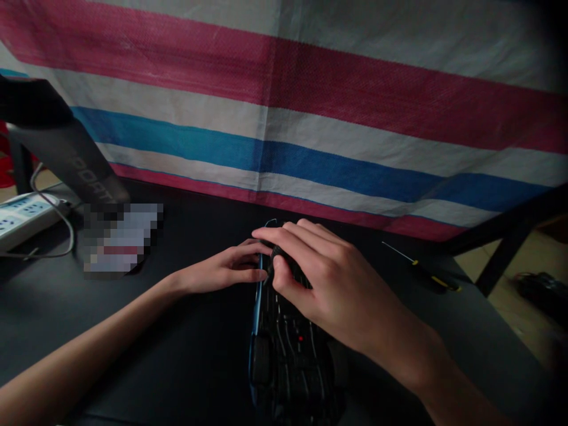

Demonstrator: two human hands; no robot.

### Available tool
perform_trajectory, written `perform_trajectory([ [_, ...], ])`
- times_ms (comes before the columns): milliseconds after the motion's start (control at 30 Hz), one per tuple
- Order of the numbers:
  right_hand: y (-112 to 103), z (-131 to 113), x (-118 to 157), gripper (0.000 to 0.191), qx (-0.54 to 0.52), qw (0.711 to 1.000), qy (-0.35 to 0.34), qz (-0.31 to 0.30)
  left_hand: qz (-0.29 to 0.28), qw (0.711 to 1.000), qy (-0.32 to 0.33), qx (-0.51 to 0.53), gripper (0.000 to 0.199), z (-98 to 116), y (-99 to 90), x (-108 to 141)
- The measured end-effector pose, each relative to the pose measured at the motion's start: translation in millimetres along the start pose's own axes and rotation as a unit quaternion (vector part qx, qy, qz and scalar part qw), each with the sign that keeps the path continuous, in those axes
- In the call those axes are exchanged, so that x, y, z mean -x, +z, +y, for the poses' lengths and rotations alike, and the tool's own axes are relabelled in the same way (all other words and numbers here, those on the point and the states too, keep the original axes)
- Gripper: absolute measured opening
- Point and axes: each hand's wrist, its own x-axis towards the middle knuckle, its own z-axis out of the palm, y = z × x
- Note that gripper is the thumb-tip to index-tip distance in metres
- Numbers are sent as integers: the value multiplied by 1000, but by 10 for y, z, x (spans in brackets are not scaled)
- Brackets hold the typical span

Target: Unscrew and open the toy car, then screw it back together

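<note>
A toy car [293, 367] with a blue body lies upside down on the dark table, its black underside and wheels showing. My left hand [226, 266] reaches in from the left, with thumb and fingers closed on the car's far left side, around a black wheel-like part. Over the far end of the car arches my right hand [328, 278], its thumb and fingers curled on that same end. Both hands hide much of this end, so the exact contact of the right fingertips cannot be made out.
A screwdriver [426, 275] with a black and yellow handle lies to the right on the table [186, 355]. On the left are a grey bottle [84, 160], a blurred-out flat item [126, 236] and a white power strip [29, 216] with a cable. A striped sheet [222, 142] hangs behind.
</note>
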Motion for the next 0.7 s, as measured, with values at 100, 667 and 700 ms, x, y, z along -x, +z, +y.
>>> perform_trajectory([
  [100,39,25,-9,26,27,999,20,33,-2,1000,6,0,37,10,9,-5],
  [667,41,24,-25,36,-20,1000,5,9,1,1000,5,-5,39,-2,4,10],
  [700,42,25,-27,32,-21,1000,6,10,0,1000,7,-6,39,0,3,10],
])
